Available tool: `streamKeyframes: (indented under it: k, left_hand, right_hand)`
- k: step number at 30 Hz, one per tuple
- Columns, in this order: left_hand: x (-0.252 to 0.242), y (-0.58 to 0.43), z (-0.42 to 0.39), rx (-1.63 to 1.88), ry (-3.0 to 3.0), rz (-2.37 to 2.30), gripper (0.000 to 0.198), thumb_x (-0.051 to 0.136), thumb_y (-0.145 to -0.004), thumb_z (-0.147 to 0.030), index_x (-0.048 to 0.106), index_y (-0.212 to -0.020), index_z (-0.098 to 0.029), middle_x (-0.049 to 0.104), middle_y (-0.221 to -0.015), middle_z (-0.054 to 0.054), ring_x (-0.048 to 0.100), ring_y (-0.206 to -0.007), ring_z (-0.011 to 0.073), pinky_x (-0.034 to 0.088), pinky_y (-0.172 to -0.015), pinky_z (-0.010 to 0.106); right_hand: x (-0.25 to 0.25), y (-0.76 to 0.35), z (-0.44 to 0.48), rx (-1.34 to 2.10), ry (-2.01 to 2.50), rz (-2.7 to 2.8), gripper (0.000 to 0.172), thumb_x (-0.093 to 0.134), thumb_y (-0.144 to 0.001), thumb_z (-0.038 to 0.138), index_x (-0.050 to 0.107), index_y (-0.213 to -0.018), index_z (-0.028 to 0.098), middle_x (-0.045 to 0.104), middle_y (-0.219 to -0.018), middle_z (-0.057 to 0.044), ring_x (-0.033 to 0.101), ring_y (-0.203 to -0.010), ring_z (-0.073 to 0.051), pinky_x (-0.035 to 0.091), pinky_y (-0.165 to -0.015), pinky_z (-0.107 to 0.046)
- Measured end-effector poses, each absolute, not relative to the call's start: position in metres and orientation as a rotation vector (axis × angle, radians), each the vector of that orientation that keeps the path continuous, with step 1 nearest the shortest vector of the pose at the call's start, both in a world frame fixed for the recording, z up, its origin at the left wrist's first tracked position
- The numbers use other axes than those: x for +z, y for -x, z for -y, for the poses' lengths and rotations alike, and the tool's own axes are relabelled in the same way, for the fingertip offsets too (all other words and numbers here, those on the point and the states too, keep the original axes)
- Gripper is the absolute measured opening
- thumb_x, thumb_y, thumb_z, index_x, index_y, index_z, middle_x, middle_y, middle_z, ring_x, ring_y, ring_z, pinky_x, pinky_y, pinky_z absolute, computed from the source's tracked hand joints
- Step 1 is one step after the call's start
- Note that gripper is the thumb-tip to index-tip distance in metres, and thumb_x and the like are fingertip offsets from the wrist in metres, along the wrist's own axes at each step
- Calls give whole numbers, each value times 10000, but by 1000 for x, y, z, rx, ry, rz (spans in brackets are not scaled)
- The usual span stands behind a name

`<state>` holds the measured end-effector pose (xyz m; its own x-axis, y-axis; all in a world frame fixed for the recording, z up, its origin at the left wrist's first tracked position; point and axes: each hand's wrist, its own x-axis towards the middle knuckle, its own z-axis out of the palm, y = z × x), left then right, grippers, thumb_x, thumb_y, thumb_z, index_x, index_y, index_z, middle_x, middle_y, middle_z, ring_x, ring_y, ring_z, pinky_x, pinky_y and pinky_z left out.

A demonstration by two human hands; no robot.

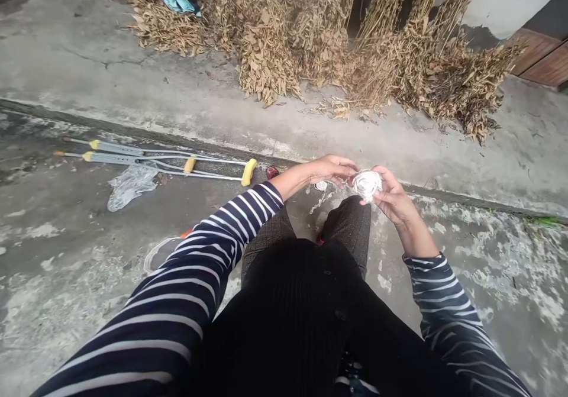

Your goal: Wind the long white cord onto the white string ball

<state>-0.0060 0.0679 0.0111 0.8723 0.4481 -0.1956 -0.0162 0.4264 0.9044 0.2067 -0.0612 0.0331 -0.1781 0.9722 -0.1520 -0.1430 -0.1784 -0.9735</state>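
Concrete floor (465, 302) spreads below the knees. Above them the right hand (394, 199) curls its fingers round a white string ball (367, 183), and the left hand (331, 169) pinches its loose strand (320, 191) (dangling). Crutches (155, 160) lie left, with dried stalks (275, 48) beyond.

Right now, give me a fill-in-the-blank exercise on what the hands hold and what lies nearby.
The white ball of wound string sits in the ____ hand.
The left hand pinches at the ball from a navy sleeve with ____ stripes.
The grey metal crutches on the concrete ground have ____ pads.
Missing words: right; white; yellow.
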Motion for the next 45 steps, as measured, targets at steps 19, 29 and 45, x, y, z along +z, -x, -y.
streamKeyframes:
  k: [19,29,45]
  left_hand:
    - [52,-5,-61,354,-1456,-440,163,773,-859,-247,752,-838,-87,733,-745,75,692,-667,121,543,-609,200]
    - [47,10,-54,373,-1384,-564,205,716,-862,-263,720,-785,-73,755,-831,130,717,-744,147,625,-691,270]
    - [46,8,-62,481,-1287,-623,119,632,-877,-143,712,-824,-73,730,-730,78,721,-672,141,620,-675,262]
  right_hand:
    - [37,-226,68,1405,988,1096,636,856,-743,411,571,-1310,371,651,-1270,-36,708,-857,-181,624,-604,-300]
    - [39,-237,39,1253,882,1129,650,793,-813,409,547,-1414,369,622,-1406,-63,750,-988,-239,678,-698,-376]
    - [103,-198,29,1241,898,1110,638,924,-667,310,597,-1215,317,691,-1197,-18,726,-914,-193,655,-604,-274]
